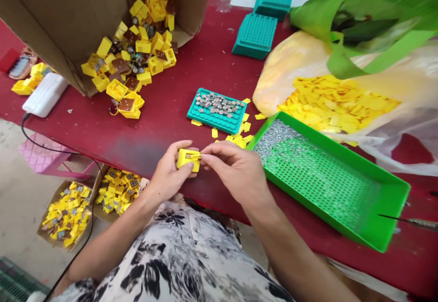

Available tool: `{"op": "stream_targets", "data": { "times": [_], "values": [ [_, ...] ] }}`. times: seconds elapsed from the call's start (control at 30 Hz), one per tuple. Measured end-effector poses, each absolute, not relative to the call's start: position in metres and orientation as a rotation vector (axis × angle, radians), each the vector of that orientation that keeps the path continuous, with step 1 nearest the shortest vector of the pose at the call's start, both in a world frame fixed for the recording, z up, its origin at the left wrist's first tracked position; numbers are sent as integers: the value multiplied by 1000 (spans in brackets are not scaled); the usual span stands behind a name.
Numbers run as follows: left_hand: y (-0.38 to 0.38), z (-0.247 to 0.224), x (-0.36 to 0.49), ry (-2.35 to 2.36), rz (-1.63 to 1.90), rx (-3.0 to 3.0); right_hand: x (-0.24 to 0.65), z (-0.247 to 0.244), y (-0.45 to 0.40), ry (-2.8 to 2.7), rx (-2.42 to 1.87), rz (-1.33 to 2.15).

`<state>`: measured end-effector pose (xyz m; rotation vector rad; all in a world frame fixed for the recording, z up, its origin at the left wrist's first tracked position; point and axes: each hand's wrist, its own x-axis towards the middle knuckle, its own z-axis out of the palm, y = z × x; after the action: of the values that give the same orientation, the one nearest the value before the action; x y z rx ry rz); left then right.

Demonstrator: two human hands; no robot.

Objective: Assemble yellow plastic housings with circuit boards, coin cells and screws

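Note:
My left hand point(171, 169) is wrapped round a yellow plastic housing point(184, 156) near the table's front edge. My right hand point(236, 167) pinches a small yellow piece point(195, 156) between thumb and forefinger, against the housing's right side. Just beyond my hands, a teal tray point(212, 122) holds many round silver discs. Loose small yellow pieces point(236, 140) lie beside that tray. To the right is a green perforated tray point(335, 149) with a heap of tiny metal parts point(280, 138) at its far left end.
A cardboard box point(44, 14) on its side spills yellow housings point(137, 51) at the left. A plastic bag point(277, 69) holds yellow pieces behind the green tray. A screwdriver point(422, 223) lies over its right end. A white power bank point(46, 94) trails a black cable.

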<state>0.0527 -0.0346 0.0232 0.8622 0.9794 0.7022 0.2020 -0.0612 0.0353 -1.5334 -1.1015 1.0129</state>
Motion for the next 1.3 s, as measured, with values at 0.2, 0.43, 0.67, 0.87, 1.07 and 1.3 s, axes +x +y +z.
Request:
{"op": "stream_targets", "data": {
  "times": [0.2,0.43,0.67,0.87,1.07,1.3],
  "values": [
    [-35,22,54,980,691,1009,199,31,-59,-1075,-1599,1041],
    [-37,19,54,1015,665,1232,196,32,-57,-1044,-1660,1071],
    [-38,28,53,1100,714,1470,189,33,-57,-1086,-1693,983],
    [-34,26,52,1082,769,1149,189,43,-58,-1186,-1623,1009],
    [-37,23,48,947,831,831,193,54,-59,-1322,-1628,811],
    [-41,24,41,793,712,1181,199,47,-60,-1455,-1731,1116]
  ]
}}
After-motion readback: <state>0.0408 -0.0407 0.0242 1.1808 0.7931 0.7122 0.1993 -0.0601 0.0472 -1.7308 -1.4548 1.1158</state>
